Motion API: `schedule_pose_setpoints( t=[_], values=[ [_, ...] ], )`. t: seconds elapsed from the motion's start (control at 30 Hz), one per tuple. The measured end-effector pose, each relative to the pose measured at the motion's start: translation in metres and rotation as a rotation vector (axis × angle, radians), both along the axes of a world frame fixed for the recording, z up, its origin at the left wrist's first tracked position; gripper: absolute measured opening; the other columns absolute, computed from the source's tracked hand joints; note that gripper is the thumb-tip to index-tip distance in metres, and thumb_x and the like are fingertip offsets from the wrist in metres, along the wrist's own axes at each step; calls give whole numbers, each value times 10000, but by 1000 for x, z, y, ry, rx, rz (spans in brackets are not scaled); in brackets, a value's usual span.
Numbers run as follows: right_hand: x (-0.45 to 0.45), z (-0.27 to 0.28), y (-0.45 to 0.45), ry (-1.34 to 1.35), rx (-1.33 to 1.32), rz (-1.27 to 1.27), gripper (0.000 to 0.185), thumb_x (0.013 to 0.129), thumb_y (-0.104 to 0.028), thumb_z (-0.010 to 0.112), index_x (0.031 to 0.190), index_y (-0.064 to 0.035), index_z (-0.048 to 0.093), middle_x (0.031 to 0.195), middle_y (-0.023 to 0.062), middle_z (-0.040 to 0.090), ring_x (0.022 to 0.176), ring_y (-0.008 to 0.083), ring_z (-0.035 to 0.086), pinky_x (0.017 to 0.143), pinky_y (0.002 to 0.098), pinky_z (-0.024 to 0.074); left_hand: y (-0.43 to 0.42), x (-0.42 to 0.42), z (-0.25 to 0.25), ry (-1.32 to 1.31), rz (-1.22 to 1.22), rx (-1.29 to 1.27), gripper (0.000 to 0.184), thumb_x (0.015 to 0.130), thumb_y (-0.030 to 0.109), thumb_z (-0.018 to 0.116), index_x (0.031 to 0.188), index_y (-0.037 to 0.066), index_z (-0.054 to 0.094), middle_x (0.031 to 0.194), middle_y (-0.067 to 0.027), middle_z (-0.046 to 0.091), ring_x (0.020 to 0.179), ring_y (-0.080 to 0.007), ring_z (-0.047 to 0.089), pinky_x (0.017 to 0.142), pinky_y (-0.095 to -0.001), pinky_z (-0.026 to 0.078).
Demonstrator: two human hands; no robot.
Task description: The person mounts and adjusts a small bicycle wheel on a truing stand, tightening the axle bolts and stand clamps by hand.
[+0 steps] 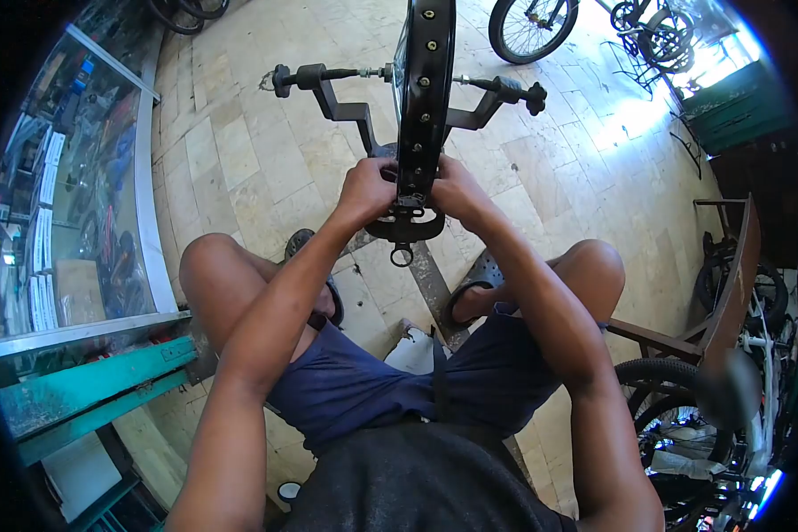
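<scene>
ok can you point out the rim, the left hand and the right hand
rim (pixel 424 97): head view, on its holed black face
left hand (pixel 368 187): head view, on the back of the hand
right hand (pixel 455 187): head view, on the back of the hand

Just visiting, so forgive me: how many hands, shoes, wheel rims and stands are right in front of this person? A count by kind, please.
Hands: 2, left hand and right hand
Shoes: 2, left shoe and right shoe
Wheel rim: 1
Stand: 1
Total: 6
</scene>
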State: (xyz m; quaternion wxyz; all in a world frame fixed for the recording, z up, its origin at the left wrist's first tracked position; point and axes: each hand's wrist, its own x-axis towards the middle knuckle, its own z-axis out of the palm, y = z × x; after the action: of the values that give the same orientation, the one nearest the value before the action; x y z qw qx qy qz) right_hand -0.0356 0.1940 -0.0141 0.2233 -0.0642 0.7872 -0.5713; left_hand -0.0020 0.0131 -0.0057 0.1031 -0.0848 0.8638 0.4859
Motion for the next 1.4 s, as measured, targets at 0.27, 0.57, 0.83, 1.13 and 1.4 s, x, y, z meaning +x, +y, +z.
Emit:
schedule_pose_setpoints(
  t=[0.27,0.57,0.83,1.13,1.4],
  values=[
    [6,9,1,64,149,-42,284,809,-71,738,1075,28,740,880,191,752,820,224,737,769,353,576,-13,0,1,-183,-39,283,214,853,130,724,996,-27,757,796,-111,733,675,-188,712,624,-309,561],
    [8,-5,2,2,-26,-80,323,837,-72,710,1144,28,720,925,167,747,778,212,731,725,330,574,-4,0,-27,48,88,329,325,841,144,803,1133,24,725,828,-41,723,731,-122,664,659,-287,531],
    [7,-6,-2,80,123,-101,342,841,-78,731,1169,16,710,903,156,757,767,226,730,717,351,570,-1,7,5,122,-31,16,408,808,347,823,1023,8,754,875,-131,766,806,-173,725,733,-350,542],
    [3,-8,14,0,-18,65,331,888,-92,690,1188,9,594,1017,158,717,936,220,697,794,366,547,-1,-7,2,58,-109,-148,431,774,355,796,1099,72,770,970,-189,757,912,-313,747,837,-371,572],
    [8,7,16,3,-92,40,300,892,-33,715,1177,22,643,927,129,715,812,164,683,697,308,560,0,-11,-4,66,-102,-252,493,738,455,820,1038,65,785,924,-179,760,875,-321,749,800,-393,579]
  ],
)
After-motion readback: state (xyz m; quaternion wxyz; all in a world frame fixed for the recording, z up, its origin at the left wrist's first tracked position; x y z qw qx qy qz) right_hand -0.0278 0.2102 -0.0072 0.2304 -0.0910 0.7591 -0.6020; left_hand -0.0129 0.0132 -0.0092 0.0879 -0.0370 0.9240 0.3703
